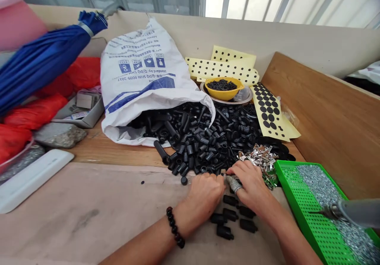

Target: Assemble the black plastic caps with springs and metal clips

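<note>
My left hand (206,191), with a dark bead bracelet (175,227) on its wrist, is closed in a fist at the front of a pile of black plastic parts (204,142). What it grips is hidden. My right hand (249,182) is beside it, fingers bent and pressed together, its thumb wrapped in grey tape (234,183). A small coppery piece (223,171) shows between the two hands; which one holds it is unclear. Below them, several black cylindrical parts (225,232) lie on the mat. A heap of shiny metal clips (261,158) sits just beyond my right hand.
A white sack (142,75) spills black parts at the back. A yellow bowl (222,94) holds small black pieces near sticker sheets (267,110). On the right, an electric screwdriver (356,211) extends over a green tray (308,213) of screws. A blue umbrella (44,59) lies left.
</note>
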The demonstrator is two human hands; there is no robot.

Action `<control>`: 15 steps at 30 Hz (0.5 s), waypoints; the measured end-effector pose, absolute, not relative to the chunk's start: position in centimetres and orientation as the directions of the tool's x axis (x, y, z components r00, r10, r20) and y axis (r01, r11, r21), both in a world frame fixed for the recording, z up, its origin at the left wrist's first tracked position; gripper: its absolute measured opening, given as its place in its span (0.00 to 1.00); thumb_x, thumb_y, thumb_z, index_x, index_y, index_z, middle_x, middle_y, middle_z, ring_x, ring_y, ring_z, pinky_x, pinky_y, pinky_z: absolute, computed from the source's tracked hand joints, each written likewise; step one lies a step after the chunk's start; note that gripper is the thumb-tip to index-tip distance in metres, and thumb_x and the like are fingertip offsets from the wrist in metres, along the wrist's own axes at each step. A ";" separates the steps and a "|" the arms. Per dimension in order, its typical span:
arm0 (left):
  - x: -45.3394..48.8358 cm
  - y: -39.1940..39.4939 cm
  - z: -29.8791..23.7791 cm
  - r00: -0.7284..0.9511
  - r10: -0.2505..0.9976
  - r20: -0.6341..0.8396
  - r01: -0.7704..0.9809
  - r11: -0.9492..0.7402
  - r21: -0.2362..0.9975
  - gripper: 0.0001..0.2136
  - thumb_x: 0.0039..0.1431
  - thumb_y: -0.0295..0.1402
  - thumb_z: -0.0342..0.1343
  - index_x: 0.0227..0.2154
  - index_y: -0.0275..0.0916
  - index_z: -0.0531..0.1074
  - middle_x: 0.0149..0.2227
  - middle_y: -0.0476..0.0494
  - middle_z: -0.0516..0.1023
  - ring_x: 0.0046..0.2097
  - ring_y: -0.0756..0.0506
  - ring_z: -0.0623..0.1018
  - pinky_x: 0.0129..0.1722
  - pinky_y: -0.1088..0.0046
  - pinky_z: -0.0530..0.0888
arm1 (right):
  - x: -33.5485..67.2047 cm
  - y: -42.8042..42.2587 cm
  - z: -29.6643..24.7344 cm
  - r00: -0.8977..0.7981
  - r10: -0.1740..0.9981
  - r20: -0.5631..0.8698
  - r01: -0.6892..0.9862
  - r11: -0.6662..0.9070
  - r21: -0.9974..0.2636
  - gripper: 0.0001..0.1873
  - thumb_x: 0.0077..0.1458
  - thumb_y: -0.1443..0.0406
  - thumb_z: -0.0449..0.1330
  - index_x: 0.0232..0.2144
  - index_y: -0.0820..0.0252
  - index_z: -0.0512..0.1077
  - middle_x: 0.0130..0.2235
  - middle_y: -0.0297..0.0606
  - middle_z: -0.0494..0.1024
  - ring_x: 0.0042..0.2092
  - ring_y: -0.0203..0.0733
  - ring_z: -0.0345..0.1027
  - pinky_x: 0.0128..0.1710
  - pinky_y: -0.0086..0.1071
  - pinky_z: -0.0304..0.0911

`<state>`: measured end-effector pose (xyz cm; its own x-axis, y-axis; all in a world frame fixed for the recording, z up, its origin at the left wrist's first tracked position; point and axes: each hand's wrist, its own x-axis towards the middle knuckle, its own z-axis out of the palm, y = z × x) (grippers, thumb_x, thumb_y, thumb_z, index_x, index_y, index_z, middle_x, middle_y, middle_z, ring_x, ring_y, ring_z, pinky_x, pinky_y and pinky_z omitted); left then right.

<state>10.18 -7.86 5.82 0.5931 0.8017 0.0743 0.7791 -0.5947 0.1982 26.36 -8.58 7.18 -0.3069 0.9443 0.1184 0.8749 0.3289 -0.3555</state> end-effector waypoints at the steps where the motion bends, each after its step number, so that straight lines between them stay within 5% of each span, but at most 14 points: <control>1: 10.5 -7.7 5.8 0.597 0.802 0.026 0.788 -0.592 0.170 0.05 0.58 0.27 0.51 0.29 0.34 0.71 0.26 0.39 0.76 0.31 0.41 0.77 0.27 0.71 0.68 | 26.6 -8.5 7.2 -0.289 0.949 0.125 0.876 0.315 -0.366 0.17 0.42 0.78 0.50 0.34 0.57 0.69 0.37 0.38 0.71 0.42 0.45 0.58 0.38 0.37 0.48; 7: 11.4 -7.3 6.2 0.613 0.783 -0.104 0.789 -0.602 0.120 0.07 0.50 0.17 0.54 0.32 0.31 0.71 0.28 0.36 0.77 0.32 0.41 0.78 0.27 0.72 0.71 | 27.1 -8.6 7.1 -0.257 0.952 0.166 0.858 0.304 -0.413 0.17 0.42 0.77 0.50 0.34 0.59 0.69 0.37 0.39 0.71 0.42 0.46 0.58 0.38 0.38 0.49; 15: 11.6 -7.0 7.0 0.589 0.801 -0.108 0.808 -0.580 0.106 0.05 0.54 0.21 0.53 0.29 0.33 0.72 0.25 0.38 0.77 0.29 0.42 0.78 0.25 0.73 0.70 | 26.6 -8.8 6.7 -0.256 0.946 0.198 0.865 0.316 -0.389 0.18 0.39 0.78 0.50 0.34 0.60 0.69 0.37 0.40 0.71 0.42 0.46 0.58 0.38 0.37 0.48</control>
<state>11.60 -6.96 6.99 0.5890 0.8008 -0.1084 0.8078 -0.5799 0.1058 26.61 -8.83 6.74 -0.2562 0.9462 0.1975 0.8654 0.3156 -0.3893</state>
